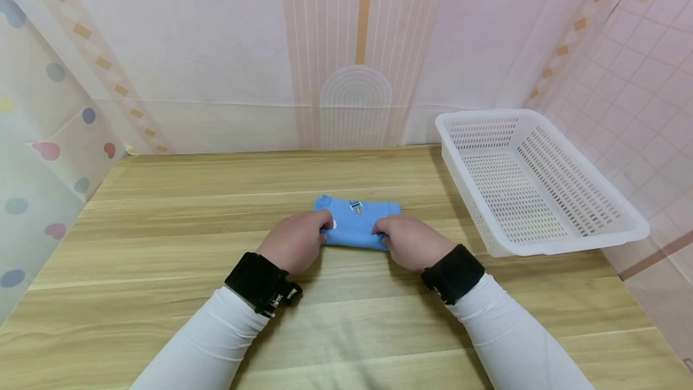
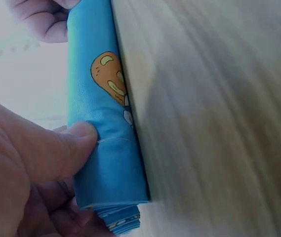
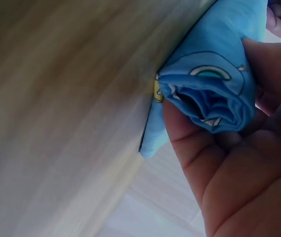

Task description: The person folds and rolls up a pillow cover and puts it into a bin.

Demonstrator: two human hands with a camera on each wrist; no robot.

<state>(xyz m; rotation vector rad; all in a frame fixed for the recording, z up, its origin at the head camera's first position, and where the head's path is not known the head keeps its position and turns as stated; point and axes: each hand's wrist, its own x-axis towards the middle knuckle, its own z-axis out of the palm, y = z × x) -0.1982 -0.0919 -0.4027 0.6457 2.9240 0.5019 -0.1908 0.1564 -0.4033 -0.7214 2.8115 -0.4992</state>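
A light blue cloth with cartoon prints (image 1: 354,221) lies across the middle of the table, rolled up from its near edge. My left hand (image 1: 296,239) pinches the left end of the roll, thumb on top. At the opposite end, my right hand (image 1: 417,242) grips it between thumb and fingers. An orange print shows on the roll (image 2: 93,89) in the left wrist view, and stacked fold layers stick out at that end. The right wrist view looks into the open spiral end of the cloth (image 3: 204,101), with a fingertip (image 3: 177,121) under its edge.
A white perforated plastic basket (image 1: 514,197) stands on the right of the wood-grain table (image 1: 178,227), with nothing inside. Patterned sheets (image 1: 216,47) hang behind the table and along both sides.
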